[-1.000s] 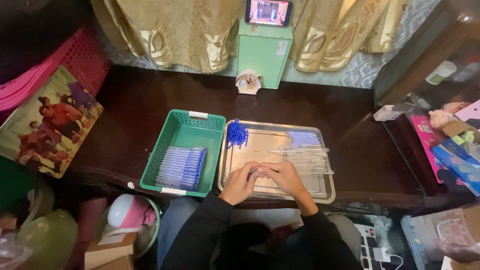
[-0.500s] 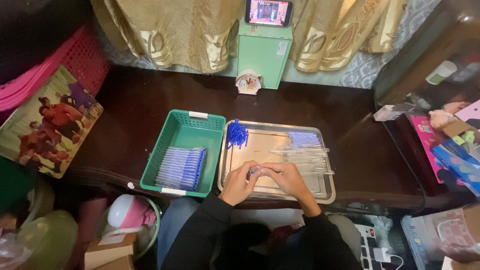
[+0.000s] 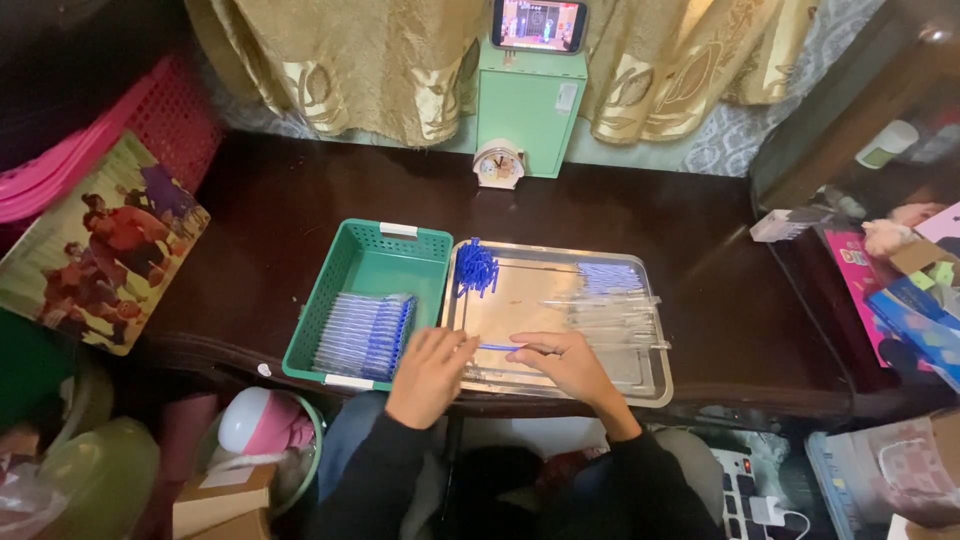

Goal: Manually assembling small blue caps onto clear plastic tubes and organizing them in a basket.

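My left hand rests at the near left corner of a shiny metal tray, fingers bent by its rim. My right hand lies over the tray's near edge and pinches a thin blue pen part that points left toward the left hand. On the tray sit a small heap of blue caps at the far left, a bunch of blue refills at the far right, and clear pen tubes below them. A green basket to the left holds a stack of finished blue pens.
A dark wooden table carries the tray and basket. At the back stand a small clock, a green box and a phone before gold curtains. A picture board leans at left; boxes clutter the right.
My hands were together over the tray's near middle. They have drawn apart: the left moved left toward the basket, and the right now holds a blue part out between them.
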